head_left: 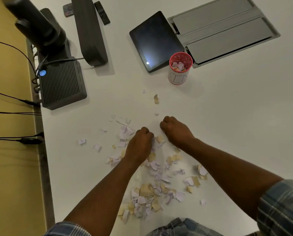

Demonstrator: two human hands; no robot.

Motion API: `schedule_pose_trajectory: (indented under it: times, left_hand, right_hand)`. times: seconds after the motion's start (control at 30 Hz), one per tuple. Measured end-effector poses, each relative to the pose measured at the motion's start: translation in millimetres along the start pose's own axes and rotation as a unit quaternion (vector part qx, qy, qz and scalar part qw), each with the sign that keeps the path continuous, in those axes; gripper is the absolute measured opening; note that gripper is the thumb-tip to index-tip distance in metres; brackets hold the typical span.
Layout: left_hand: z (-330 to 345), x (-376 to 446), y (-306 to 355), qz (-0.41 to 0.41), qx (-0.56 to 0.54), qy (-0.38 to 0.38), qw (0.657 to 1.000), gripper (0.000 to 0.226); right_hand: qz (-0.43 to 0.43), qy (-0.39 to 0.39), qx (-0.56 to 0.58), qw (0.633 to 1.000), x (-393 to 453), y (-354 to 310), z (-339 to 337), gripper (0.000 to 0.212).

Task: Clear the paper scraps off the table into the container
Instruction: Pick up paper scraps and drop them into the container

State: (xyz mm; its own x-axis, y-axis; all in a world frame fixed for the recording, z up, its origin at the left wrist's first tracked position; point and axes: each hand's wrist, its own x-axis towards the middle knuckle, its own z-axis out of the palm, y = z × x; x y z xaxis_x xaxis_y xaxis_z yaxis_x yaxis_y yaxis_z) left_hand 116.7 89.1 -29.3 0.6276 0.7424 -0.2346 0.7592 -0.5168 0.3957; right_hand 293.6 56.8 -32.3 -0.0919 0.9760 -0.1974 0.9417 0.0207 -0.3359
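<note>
Torn white and tan paper scraps (152, 193) lie scattered over the near middle of the white table (227, 108). A small red-rimmed cup (180, 68) stands farther back with some scraps inside it. My left hand (139, 143) rests knuckles up on the scraps, fingers curled down onto them. My right hand (175, 129) sits just to its right, fingers curled under at the far edge of the pile. Whether either fist holds scraps is hidden. A few stray scraps (156, 99) lie between my hands and the cup.
A dark tablet (155, 41) lies left of the cup, and a grey cable hatch (224, 29) is set in the table behind it. Dark electronic boxes (62, 82) with cables stand at the left edge. A black remote (102, 12) lies at the back.
</note>
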Motion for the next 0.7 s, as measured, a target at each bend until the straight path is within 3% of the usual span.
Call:
schedule_pose_trajectory:
  times: [0.23, 0.4, 0.47, 0.7]
  left_hand:
    - [5, -57, 7, -0.018, 0.013, -0.045, 0.999, 0.032]
    - [9, -89, 19, -0.036, 0.117, -0.071, 0.99, 0.068]
    - [11, -98, 22, -0.043, 0.117, -0.078, 0.989, 0.064]
    - [25, -123, 22, -0.058, 0.047, -0.047, 0.996, 0.025]
  right_hand:
    - [0.002, -0.03, 0.013, 0.999, -70, -32, 14, 0.023]
    - [0.042, -0.07, -0.031, 0.996, -98, -48, 22, 0.048]
    - [0.042, -0.088, -0.021, 0.995, -109, -53, 25, 0.052]
    - [-0.011, -0.091, -0.039, 0.995, -135, -61, 33, 0.019]
